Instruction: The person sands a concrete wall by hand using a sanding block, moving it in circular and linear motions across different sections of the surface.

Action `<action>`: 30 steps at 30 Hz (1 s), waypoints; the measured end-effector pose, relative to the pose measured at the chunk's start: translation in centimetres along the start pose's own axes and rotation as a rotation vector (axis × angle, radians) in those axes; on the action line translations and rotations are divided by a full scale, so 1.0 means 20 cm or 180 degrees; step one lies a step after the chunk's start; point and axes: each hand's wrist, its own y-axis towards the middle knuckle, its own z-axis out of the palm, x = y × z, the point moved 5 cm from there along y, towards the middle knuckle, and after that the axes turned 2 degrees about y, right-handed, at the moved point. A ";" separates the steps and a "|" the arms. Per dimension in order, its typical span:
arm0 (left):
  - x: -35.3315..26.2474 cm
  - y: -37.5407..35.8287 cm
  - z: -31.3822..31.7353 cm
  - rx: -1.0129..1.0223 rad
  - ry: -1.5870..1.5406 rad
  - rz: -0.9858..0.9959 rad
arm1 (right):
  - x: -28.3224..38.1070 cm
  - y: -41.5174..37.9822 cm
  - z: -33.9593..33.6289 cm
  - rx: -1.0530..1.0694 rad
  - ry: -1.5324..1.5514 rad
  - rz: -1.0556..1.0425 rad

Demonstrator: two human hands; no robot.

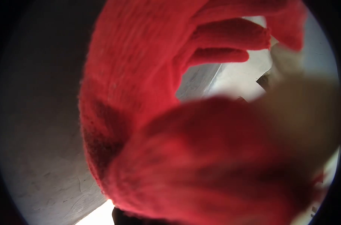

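Note:
A red knit glove covers my left hand (140,56), very close to the camera, with a dark stain low on it. Its fingers reach toward the upper right and stand apart; one tip bends down beside a blurred tan shape (305,112). I cannot make out what this shape is, or whether the fingertip touches it. In front, at the lower middle, a second red-gloved form, seemingly my right hand (200,161), is smeared by motion. Its fingers cannot be made out, and its right side overlaps or meets the tan shape.
A dark grey flat surface (39,112) with scuffs and fine scratches fills the left side. Bright light (97,215) shows at the lower left, beside something black (129,218). A pale surface (239,77) with a small dark angular patch (264,80) lies beyond the fingers.

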 end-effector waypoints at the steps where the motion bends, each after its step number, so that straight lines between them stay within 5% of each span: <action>1: 0.01 0.01 -0.01 0.0037 -0.0039 0.0025 | -0.01 -0.09 0.02 0.0043 -0.0055 -0.0024; 7: 0.04 0.06 -0.01 0.0558 -0.0355 0.0364 | -0.01 -0.19 -0.03 -0.0115 0.0271 0.0048; 10: 0.01 0.05 0.07 0.0425 0.0913 -0.0297 | -0.10 0.10 -0.11 -0.0634 0.0932 0.0058; 16: -0.01 -0.03 0.01 0.0477 0.0575 0.0459 | -0.17 0.61 -0.17 -0.0665 0.1456 0.0035; 23: 0.06 0.02 0.07 0.0107 0.0080 0.0453 | -0.02 -0.16 -0.03 -0.0202 0.1270 0.0837; 27: 0.08 0.03 0.06 0.0189 0.0086 0.0452 | -0.07 0.33 -0.14 -0.0428 0.1289 0.0018; 30: 0.09 0.02 0.05 0.0388 -0.0216 0.0554 | -0.10 0.96 -0.26 -0.0890 0.1391 0.0165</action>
